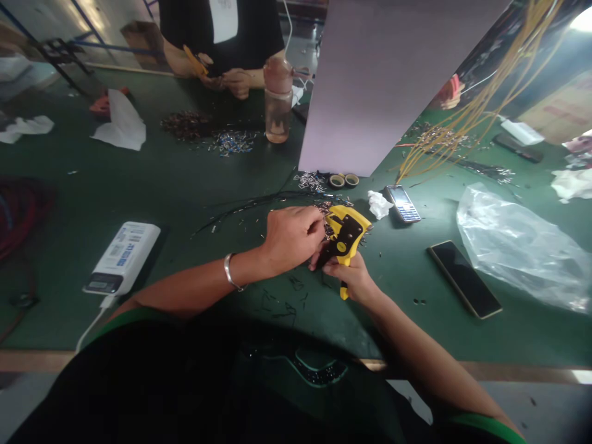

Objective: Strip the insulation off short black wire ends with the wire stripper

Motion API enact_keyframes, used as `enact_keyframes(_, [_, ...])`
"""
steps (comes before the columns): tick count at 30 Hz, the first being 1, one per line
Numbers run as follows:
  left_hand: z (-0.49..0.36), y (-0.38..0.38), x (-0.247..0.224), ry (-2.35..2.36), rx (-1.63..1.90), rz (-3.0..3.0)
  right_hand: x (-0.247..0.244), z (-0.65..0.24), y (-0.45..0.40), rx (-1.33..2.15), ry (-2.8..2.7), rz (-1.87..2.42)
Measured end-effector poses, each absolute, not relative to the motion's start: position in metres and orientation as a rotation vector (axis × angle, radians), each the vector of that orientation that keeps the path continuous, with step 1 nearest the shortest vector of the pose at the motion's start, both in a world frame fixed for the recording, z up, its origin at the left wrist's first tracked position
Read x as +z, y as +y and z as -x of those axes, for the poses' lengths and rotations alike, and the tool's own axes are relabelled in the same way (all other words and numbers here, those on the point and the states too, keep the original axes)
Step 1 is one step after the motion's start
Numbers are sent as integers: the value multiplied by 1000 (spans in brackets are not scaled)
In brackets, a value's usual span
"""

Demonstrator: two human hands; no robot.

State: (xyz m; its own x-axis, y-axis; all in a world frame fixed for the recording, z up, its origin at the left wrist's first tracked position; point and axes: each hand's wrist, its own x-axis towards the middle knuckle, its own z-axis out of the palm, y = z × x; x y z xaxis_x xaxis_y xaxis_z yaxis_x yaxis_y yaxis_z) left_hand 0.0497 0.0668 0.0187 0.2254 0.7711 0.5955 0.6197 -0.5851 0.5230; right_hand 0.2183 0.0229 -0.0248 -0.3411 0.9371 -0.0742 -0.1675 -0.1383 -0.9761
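The right hand is closed round the grip of a yellow-and-black wire stripper, its head tilted toward 1 o'clock. The left hand curls over beside the jaws — whether it pinches anything is hidden. Loose metal ferrules litter the green surface nearby, with a black smartphone at 3 o'clock, a white power bank at 9 o'clock and an upright pale board blocking the view at 1 o'clock — the left forearm lies low across the surface, a metal bracelet at the wrist
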Motion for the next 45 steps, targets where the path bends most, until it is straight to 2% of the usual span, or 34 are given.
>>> enact_keyframes(5, [-50, 64, 23, 1303, 1257, -2112, -28, -223, 24, 1659, -1198, 927])
enact_keyframes(16, [-60, 57, 11, 1358, 1165, -2224, -37, -228, 25, 1576, -1149, 920])
enact_keyframes(30, [-63, 48, 10, 1220, 998, -2185, -41, -226, 24, 1325, -1301, 1176])
enact_keyframes(34, [-61, 46, 15, 1166, 954, -2113, -39, -224, 23, 1097, -1432, 1247])
enact_keyframes(39, [-59, 48, 17, 1102, 931, -2010, -38, -226, 24, 633, -1635, 1325])
enact_keyframes(45, [-57, 52, 23, 974, 937, -1991, -39, -229, 27, 224, -1808, 1259])
